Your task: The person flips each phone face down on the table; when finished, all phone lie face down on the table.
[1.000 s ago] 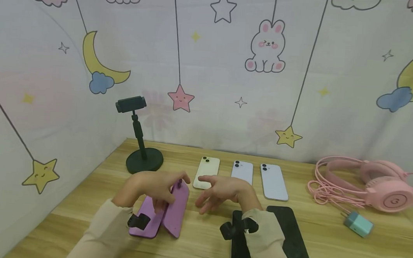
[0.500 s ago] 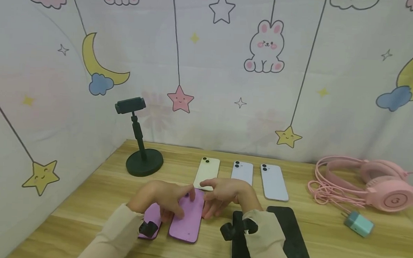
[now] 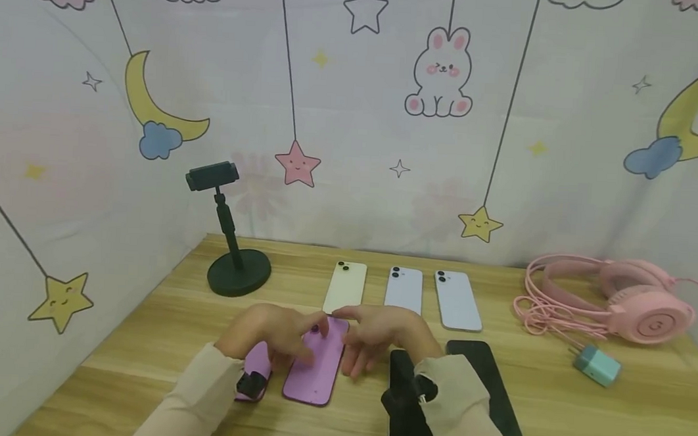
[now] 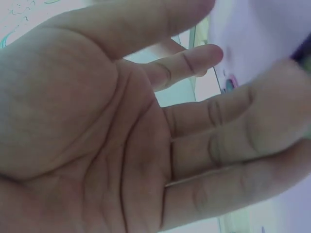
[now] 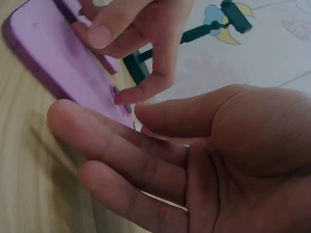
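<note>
A purple phone [image 3: 312, 373] lies back side up on the table, its camera end away from me. Over its left half hovers my left hand [image 3: 278, 333], fingers loosely bent; in the left wrist view the palm [image 4: 87, 131] holds nothing. In the right wrist view its index fingertip is at the phone's camera [image 5: 121, 99]; contact is unclear. My right hand [image 3: 378, 335] is at the phone's right edge with fingers relaxed and apart, gripping nothing. Another purple phone [image 3: 258, 361] lies left, partly hidden by my left hand and wrist.
Beyond my hands lie a pale yellow phone [image 3: 347, 287] and two pale phones, one lavender [image 3: 404, 290], one bluish [image 3: 458, 303]. Two black phones [image 3: 489, 377] lie around my right forearm. A dark green stand [image 3: 238, 273] is at back left; pink headphones [image 3: 646, 312] and a teal charger [image 3: 597, 365] are right.
One second ago my left hand held the purple phone tilted beside the other one. The phone has moved right and now lies flat, and the left hand's grip has loosened. The view shifted slightly.
</note>
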`<move>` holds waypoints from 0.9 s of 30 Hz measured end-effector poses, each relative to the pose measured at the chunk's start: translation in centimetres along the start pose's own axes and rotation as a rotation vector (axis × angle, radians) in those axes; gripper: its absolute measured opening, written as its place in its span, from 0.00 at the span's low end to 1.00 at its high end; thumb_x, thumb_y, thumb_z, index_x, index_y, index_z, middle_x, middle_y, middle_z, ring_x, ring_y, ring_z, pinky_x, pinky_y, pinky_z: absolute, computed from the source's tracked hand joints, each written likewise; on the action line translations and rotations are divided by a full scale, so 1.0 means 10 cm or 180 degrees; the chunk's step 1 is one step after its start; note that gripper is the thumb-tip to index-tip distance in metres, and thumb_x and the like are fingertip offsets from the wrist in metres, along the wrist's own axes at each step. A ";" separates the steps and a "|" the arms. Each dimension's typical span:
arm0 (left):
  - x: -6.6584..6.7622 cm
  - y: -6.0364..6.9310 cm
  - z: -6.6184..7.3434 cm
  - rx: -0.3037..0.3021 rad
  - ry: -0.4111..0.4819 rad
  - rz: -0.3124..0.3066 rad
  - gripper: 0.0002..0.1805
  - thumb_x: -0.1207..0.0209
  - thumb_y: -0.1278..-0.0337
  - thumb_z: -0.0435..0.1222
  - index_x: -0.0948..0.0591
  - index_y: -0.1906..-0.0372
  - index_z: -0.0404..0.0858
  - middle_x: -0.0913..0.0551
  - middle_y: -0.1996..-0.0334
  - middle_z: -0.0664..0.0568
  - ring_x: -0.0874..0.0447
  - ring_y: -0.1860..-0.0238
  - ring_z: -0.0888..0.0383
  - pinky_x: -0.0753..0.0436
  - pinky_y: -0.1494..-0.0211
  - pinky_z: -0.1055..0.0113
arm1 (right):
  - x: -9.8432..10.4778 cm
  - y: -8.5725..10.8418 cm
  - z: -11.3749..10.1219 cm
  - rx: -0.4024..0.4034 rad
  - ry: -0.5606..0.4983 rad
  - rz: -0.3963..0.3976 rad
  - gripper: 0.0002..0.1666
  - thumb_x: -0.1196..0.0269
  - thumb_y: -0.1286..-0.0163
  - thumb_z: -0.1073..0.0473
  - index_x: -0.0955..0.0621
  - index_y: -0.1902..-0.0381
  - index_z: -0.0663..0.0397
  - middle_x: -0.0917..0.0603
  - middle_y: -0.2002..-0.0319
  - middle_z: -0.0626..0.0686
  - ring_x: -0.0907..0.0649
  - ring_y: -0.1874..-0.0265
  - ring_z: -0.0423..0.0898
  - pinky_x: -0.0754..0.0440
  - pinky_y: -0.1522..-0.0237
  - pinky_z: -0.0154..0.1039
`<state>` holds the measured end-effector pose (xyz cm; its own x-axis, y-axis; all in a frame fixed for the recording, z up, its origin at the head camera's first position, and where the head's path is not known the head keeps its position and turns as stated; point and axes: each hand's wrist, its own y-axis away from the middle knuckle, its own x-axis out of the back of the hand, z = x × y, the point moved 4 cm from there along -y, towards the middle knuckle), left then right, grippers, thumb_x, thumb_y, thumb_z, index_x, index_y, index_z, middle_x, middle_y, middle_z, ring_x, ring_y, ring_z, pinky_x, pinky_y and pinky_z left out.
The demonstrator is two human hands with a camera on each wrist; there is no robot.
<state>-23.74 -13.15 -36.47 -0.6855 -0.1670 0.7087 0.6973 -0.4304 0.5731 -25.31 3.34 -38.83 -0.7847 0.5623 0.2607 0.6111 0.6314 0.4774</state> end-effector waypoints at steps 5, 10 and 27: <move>0.01 -0.02 0.10 -0.0110 -0.0321 0.0056 0.11 0.38 0.35 0.44 0.25 0.51 0.54 0.22 0.71 0.52 0.23 0.77 0.59 0.22 0.69 0.64 | 0.07 0.12 0.03 0.0029 0.0382 0.0126 0.32 0.49 0.21 0.62 0.41 0.23 0.46 0.12 0.71 0.60 0.14 0.81 0.45 0.21 0.76 0.36; -0.02 -0.07 0.24 -0.0378 -0.0557 0.0045 0.09 0.38 0.36 0.45 0.23 0.55 0.51 0.24 0.71 0.56 0.26 0.74 0.62 0.28 0.70 0.67 | 0.15 0.26 0.08 0.0097 0.0638 0.0321 0.33 0.47 0.22 0.61 0.40 0.23 0.45 0.11 0.71 0.56 0.16 0.83 0.44 0.26 0.80 0.34; -0.11 -0.26 0.69 -0.0961 -0.0852 -0.0082 0.08 0.39 0.33 0.43 0.25 0.64 0.47 0.20 0.77 0.59 0.26 0.73 0.66 0.29 0.66 0.70 | 0.41 0.79 0.39 -0.0030 0.0529 0.0411 0.30 0.46 0.22 0.60 0.35 0.25 0.43 0.15 0.68 0.57 0.19 0.83 0.44 0.27 0.81 0.35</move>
<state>-23.37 -5.74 -35.90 -0.5955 0.0670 0.8006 0.5605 -0.6793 0.4738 -23.33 12.70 -37.25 -0.7069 0.5418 0.4547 0.7072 0.5545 0.4387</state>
